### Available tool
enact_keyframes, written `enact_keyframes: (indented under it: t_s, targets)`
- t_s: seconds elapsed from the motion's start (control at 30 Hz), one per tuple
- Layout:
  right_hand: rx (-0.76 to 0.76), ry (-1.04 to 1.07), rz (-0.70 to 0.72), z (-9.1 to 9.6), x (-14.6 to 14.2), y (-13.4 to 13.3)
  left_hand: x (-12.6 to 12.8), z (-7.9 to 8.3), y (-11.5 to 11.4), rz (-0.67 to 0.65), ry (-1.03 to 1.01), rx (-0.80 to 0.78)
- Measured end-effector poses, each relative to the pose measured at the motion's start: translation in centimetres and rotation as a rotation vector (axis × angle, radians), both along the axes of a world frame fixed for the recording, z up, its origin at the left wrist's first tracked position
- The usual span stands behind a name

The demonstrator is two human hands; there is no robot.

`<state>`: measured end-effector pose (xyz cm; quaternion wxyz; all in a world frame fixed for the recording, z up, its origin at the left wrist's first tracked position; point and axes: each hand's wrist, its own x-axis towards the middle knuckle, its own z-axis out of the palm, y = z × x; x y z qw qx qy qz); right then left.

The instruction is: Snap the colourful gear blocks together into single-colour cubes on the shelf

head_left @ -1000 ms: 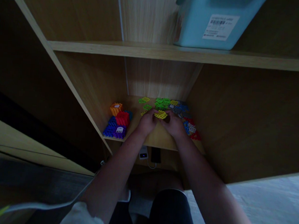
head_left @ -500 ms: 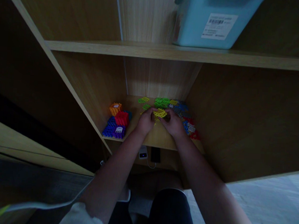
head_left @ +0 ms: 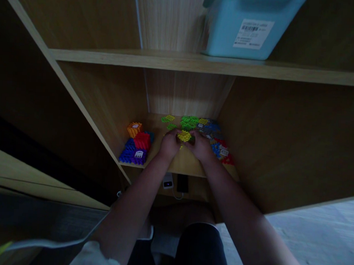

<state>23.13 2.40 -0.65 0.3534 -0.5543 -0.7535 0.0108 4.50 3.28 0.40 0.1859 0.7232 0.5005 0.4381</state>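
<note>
Between my hands, above the lower shelf, is a yellow toothed building piece [head_left: 184, 135]. My left hand [head_left: 170, 143] grips its left side, and my right hand [head_left: 200, 145] has the right side, fingers curled in. Whether it is one piece or several joined cannot be made out. Behind my hands lie green toothed pieces [head_left: 189, 122] and a flat yellow piece [head_left: 203, 121]. Blue pieces [head_left: 210, 129] and red pieces [head_left: 228, 159] spread to the right of my right hand. Left of my left hand stands a built group with a red block [head_left: 142, 141], an orange block [head_left: 134, 129] and a purple block [head_left: 138, 156].
A light blue bin [head_left: 239, 36] with a label stands on the upper shelf [head_left: 169, 63]. Below the lower shelf [head_left: 187, 165] are a white device [head_left: 168, 181] and a black phone-like slab [head_left: 182, 183] with a cable. Wooden side panels flank the compartment.
The view has shifted slightly, so everything sits a little further left. Both hands still hold the yellow piece, which is tilted a bit differently.
</note>
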Motion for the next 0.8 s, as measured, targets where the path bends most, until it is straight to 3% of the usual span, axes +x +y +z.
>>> enact_keyframes:
  t_s: [0.3, 0.8]
  targets:
    - [-0.006, -0.025, -0.034, -0.04, 0.11, -0.04, 0.0, -0.54, 0.38, -0.004, 0.019, 0.015]
    - [0.03, 0.329, 0.014, 0.43, 0.19, -0.18, 0.28, -0.27, 0.02, -0.139, 0.117, 0.11]
